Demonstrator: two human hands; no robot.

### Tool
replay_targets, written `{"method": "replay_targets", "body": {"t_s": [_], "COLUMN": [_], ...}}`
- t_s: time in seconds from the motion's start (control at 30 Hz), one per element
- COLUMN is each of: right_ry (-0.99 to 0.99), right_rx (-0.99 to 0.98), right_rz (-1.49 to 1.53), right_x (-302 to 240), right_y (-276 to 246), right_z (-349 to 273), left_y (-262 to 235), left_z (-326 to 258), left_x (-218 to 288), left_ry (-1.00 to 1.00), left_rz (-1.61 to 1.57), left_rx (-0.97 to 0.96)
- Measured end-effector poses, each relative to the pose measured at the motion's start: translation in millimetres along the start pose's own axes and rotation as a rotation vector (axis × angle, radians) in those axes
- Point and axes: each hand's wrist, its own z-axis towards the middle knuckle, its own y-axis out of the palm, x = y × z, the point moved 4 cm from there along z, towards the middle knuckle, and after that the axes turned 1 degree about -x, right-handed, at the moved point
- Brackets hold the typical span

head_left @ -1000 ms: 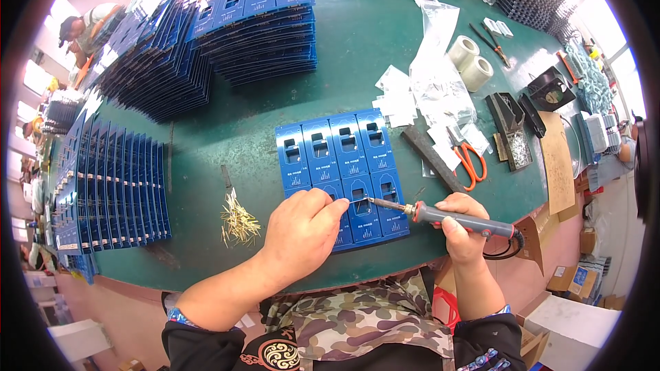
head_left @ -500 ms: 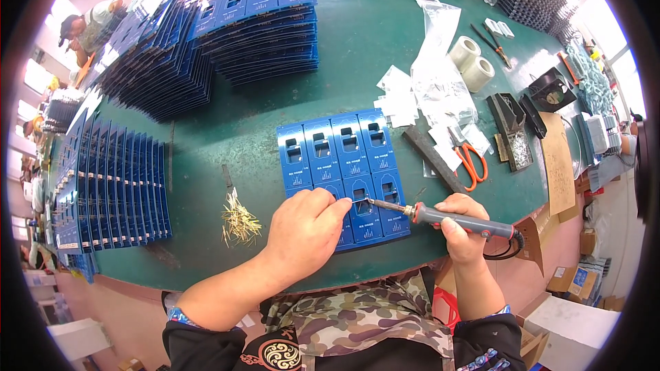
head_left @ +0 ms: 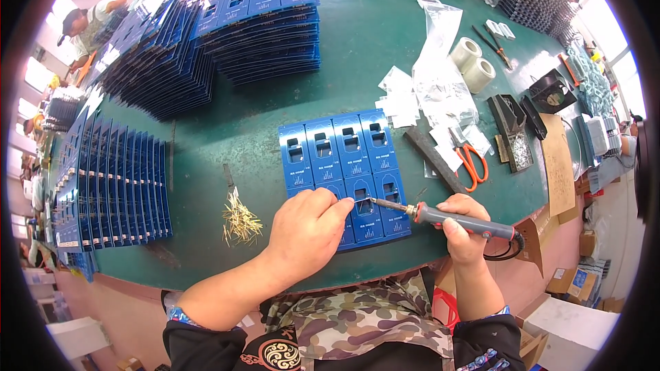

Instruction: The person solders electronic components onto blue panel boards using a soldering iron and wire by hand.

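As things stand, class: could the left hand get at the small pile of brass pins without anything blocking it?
Probably yes. The left hand rests on the blue panel, and only bare green table lies between it and the brass pins.

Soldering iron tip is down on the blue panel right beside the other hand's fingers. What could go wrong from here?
1. Burn: the left hand has its fingertips right at the tip of the soldering iron held by the right hand.
2. The blue circuit board panel lies loose on the table; a slip could drag the tip across it.
3. The iron's cord loops at the table edge and might snag.
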Motion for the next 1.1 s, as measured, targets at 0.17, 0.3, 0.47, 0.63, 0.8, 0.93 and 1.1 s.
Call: {"method": "replay_targets", "body": {"t_s": [0.17, 0.3, 0.47, 0.63, 0.8, 0.93, 1.1], "right_ry": [-0.002, -0.004, -0.020, -0.029, -0.073, -0.070, -0.078], "right_rx": [-0.011, -0.013, -0.018, 0.005, -0.036, -0.044, -0.048], "right_rz": [-0.009, -0.029, -0.047, -0.008, -0.063, -0.065, -0.070], "right_x": [-1.0, -0.7, -0.6, -0.6, -3.2, -3.7, -4.0], "right_y": [0.3, 0.3, 0.2, -1.9, 1.8, 2.4, 3.2], "right_z": [1.0, 0.9, 0.1, -1.1, 0.9, 1.8, 2.8], "left_y": [0.5, 0.4, -0.2, -2.3, -1.0, 0.0, 0.6], "left_z": [-0.3, -0.3, 0.0, -1.8, -1.1, -1.1, -1.1], "left_x": [-0.1, 0.1, 0.4, -1.3, -0.2, -0.9, -0.7], "left_ry": [0.005, 0.006, -0.003, -0.023, -0.008, 0.001, 0.003], "left_rz": [0.004, 0.005, 0.000, -0.026, 0.004, 0.006, 0.013], "left_rx": [0.006, 0.002, -0.006, 0.021, -0.002, 0.008, -0.005]}}
